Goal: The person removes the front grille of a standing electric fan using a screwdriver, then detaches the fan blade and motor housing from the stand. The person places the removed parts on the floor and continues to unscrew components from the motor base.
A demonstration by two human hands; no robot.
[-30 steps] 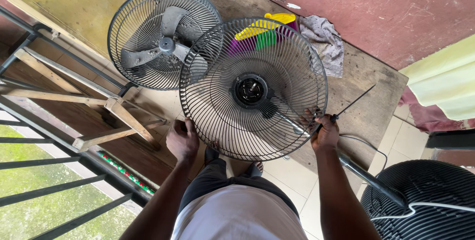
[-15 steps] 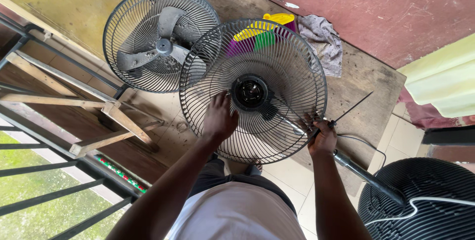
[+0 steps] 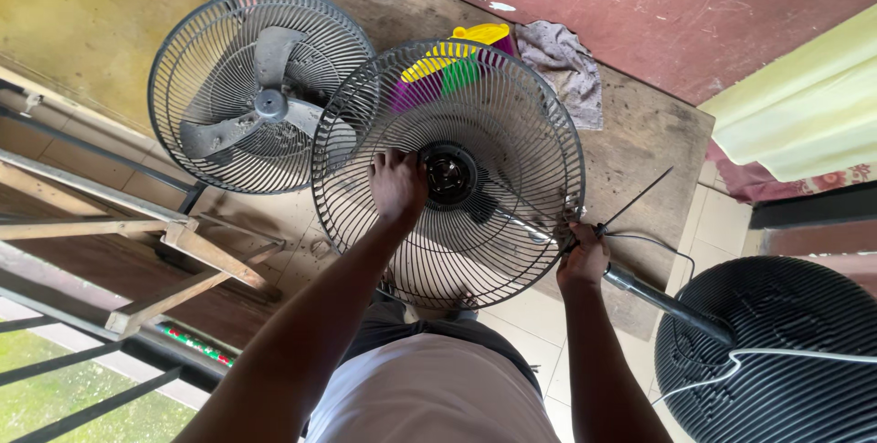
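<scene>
tiled porch floor below; the wire fan guard (image 3: 448, 174) stands mid-scene. left hand (image 3: 397, 183) fingers curl at its centre hub (image 3: 449, 172), right hand (image 3: 583, 256) grips the right rim. hub fastening seems underway; the guard needs holding steady.

The round wire fan guard (image 3: 448, 174) fills the middle of the frame, crowded at upper left by a second caged fan (image 3: 251, 87) and at lower right by a ribbed black fan base (image 3: 776, 352) with its pole (image 3: 662, 301) (slanting under the guard's right edge). Open room lies at right of centre, on the bare wooden board (image 3: 653, 160), while the wooden frame (image 3: 137, 242) and railing (image 3: 82, 388) close off the left side.
</scene>
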